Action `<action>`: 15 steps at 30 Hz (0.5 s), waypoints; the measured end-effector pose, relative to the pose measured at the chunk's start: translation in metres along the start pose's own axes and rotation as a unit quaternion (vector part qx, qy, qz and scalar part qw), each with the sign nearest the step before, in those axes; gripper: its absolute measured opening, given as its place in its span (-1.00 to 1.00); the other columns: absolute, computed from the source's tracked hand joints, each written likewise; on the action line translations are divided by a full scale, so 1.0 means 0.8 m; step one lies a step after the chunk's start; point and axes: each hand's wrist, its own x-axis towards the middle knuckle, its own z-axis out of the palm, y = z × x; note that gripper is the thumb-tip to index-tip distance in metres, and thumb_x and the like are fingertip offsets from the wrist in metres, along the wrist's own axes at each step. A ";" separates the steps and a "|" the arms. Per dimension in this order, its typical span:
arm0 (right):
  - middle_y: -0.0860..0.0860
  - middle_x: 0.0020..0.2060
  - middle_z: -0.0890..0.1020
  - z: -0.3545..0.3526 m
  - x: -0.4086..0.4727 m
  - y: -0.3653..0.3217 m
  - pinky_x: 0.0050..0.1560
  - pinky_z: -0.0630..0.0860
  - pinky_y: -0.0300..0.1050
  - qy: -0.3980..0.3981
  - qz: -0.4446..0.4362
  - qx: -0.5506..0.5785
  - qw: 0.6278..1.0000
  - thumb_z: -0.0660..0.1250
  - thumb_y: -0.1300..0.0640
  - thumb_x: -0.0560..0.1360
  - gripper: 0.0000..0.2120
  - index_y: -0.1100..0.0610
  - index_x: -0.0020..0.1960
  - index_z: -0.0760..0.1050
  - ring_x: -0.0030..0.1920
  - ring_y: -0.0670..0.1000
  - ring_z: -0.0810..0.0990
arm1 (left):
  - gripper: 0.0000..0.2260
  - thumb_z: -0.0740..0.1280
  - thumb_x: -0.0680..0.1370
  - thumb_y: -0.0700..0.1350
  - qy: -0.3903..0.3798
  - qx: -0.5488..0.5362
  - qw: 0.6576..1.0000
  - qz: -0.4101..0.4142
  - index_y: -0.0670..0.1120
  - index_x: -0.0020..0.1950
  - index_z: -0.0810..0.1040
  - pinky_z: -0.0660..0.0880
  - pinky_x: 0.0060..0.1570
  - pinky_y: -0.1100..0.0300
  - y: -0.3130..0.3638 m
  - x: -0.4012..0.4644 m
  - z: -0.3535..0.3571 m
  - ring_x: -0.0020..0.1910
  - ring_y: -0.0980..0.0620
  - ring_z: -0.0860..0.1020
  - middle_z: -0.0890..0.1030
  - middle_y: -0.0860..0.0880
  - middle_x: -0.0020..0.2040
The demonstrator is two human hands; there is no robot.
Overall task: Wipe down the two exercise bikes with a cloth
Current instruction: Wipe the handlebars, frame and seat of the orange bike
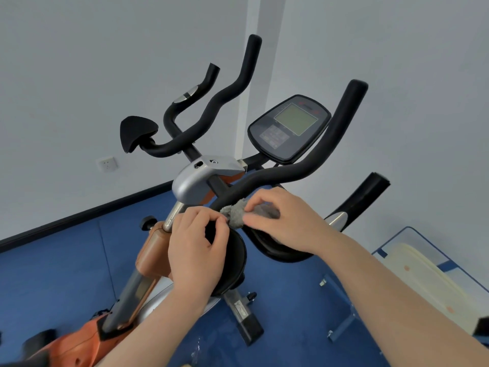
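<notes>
An orange and silver exercise bike (156,258) with black foam handlebars (312,160) and a grey console (289,128) fills the middle of the head view. A fuzzy grey cloth (234,211) is bunched around the near part of the handlebar. My right hand (285,218) grips the cloth against the bar. My left hand (198,239) is just left of it, its fingertips pinching the cloth's left edge above a round black elbow pad (235,258). Only one bike is in view.
Blue carpet (66,274) covers the floor below a white wall with a socket (107,163). A cream board on a blue frame (434,276) lies at the right. The bike's front foot (247,321) rests on the floor.
</notes>
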 end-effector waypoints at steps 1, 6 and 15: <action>-0.18 -0.02 0.50 0.005 0.003 -0.002 -0.04 0.41 -0.17 0.019 0.032 0.014 0.999 0.28 -0.23 0.48 -0.83 -0.16 -0.05 0.47 -0.01 -0.21 0.49 | -0.88 0.28 0.52 -0.08 -0.001 -0.002 1.000 -0.001 0.09 -0.19 0.54 0.22 -0.03 0.55 0.000 0.000 0.000 -0.07 0.20 0.40 0.53 0.21 -0.16; -0.07 -0.14 0.52 0.045 0.021 -0.023 -0.26 0.38 -0.16 0.108 0.085 -0.009 0.990 0.28 -0.24 0.50 -0.65 0.02 -0.03 0.30 -0.17 -0.06 0.52 | -0.90 0.28 0.52 -0.07 -0.003 -0.003 1.000 0.001 0.07 -0.17 0.55 0.21 -0.03 0.55 0.000 -0.001 0.000 -0.08 0.20 0.38 0.52 0.21 -0.15; -0.11 -0.11 0.45 0.038 0.011 -0.019 -0.21 0.46 -0.11 0.082 -0.008 -0.129 0.988 0.37 -0.14 0.47 -0.77 -0.13 -0.05 0.33 -0.21 -0.01 0.52 | -0.90 0.30 0.51 -0.08 0.004 -0.005 1.000 0.011 0.07 -0.19 0.54 0.27 -0.06 0.49 -0.002 0.001 0.001 -0.10 0.21 0.38 0.51 0.21 -0.17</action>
